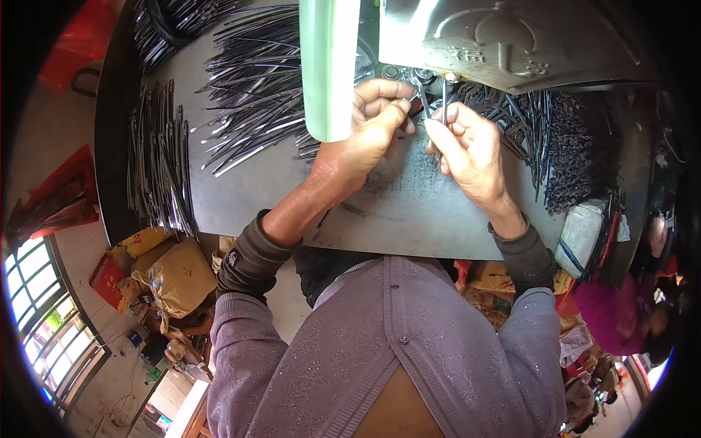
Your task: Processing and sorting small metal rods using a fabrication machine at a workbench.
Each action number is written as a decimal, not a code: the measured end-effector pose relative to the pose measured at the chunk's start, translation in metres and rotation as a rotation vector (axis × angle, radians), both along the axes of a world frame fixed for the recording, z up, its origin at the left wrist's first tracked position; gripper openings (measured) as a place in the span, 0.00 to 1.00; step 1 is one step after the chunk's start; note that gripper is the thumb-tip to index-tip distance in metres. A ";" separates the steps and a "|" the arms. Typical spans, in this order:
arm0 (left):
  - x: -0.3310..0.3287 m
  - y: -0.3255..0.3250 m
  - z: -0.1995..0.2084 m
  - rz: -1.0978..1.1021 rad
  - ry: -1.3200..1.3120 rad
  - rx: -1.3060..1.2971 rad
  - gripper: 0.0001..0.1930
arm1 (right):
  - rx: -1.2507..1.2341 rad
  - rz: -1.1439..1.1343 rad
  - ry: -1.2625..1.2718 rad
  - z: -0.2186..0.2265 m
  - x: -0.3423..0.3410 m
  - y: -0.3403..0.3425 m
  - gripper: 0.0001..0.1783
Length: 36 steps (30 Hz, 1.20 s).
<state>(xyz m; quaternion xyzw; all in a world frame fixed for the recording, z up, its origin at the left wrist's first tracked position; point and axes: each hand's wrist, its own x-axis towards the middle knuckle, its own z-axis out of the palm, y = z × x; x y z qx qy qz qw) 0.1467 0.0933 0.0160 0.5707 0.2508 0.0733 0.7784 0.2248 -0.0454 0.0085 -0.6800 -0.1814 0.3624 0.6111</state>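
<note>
My left hand [365,139] is closed in a pinch under the machine's front. A small shiny bit shows at its fingertips, too little to name. Close by on the right, my right hand [473,155] grips a thin metal strip [426,102] between thumb and fingers. The strip's upper end points up toward the machine, near the left fingertips. A second slim upright metal piece [444,98] stands by the right fingers; whether it is held or part of the machine, I cannot tell. Both wrists hover over the near part of the metal table [255,197].
A pale green lamp tube [328,73] hangs in front of the embossed metal cover [511,44]. Bundles of dark metal strips [252,87] lie left, with another bundle [157,157] farther left. More dark pieces [577,146] pile up right, beside a white block [580,233].
</note>
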 end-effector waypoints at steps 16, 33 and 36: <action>0.022 0.009 0.008 -0.032 -0.013 0.026 0.07 | 0.117 -0.048 -0.005 -0.003 0.017 0.012 0.04; 0.022 0.021 0.002 -0.162 -0.018 0.406 0.08 | 0.185 0.063 0.380 -0.001 0.032 0.008 0.06; 0.020 0.018 0.010 -0.169 -0.045 0.365 0.07 | 0.285 0.026 0.489 -0.005 0.028 0.009 0.06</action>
